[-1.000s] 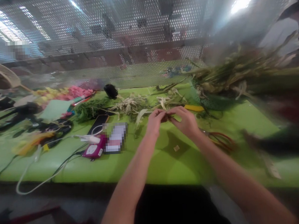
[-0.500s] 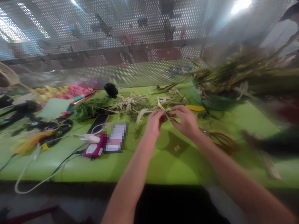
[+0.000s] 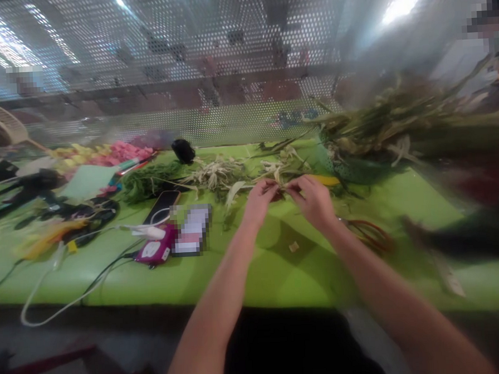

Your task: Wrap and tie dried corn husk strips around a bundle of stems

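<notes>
My left hand (image 3: 259,202) and my right hand (image 3: 315,199) meet above the green table (image 3: 245,271), fingers pinched together on a small dark plant piece (image 3: 280,194) between them. Just behind the hands lies a heap of pale dried leaves and stems (image 3: 228,176). A tiny tan scrap (image 3: 294,246) lies on the table below my right wrist.
A large bundle of green and dry stalks (image 3: 401,126) lies at the right. Red-handled scissors (image 3: 366,231) lie right of my right hand. Phones (image 3: 163,205), a pink device (image 3: 154,250), white cables (image 3: 70,285) and pink and yellow pieces (image 3: 105,154) fill the left. A perforated metal screen (image 3: 226,71) backs the table.
Both hands have moved slightly farther away and up the picture, staying pinched on the small plant piece. Little else has shifted.
</notes>
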A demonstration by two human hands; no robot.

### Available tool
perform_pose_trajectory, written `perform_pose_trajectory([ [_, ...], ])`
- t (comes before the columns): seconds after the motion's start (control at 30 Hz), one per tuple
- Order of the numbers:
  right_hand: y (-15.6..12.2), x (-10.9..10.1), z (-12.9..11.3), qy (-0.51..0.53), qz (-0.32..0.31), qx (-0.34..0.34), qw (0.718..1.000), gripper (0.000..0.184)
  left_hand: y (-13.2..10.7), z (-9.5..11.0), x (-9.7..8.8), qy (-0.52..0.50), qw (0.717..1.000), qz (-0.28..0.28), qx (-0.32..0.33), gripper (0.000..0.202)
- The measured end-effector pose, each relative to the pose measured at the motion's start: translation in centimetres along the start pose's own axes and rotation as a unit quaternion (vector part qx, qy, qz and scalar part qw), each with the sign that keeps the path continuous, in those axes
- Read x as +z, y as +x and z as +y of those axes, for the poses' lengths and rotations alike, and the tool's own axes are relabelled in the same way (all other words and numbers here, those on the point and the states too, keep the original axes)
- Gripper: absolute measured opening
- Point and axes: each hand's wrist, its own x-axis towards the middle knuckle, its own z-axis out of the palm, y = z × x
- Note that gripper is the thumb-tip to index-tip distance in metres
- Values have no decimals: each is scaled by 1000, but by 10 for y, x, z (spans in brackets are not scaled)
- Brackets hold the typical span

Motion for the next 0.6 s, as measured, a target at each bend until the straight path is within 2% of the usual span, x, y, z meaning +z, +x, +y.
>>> perform_pose_trajectory([
  [0.13, 3, -4, 1, 4, 18, 15, 1000, 10, 1, -1, -2, 80, 996, -39, 27, 15],
  [0.27, 5, -7, -1, 17, 29, 26, 999, 8, 1, -1, -2, 149, 987, -40, 42, 12],
  [0.43, 5, -9, -1, 25, 43, 24, 998, 9, -1, 3, 0, 173, 982, -67, 31, 17],
  [0.6, 5, -10, -1, 19, 44, 11, 999, 10, -6, 8, 1, 229, 968, -81, 68, 15],
])
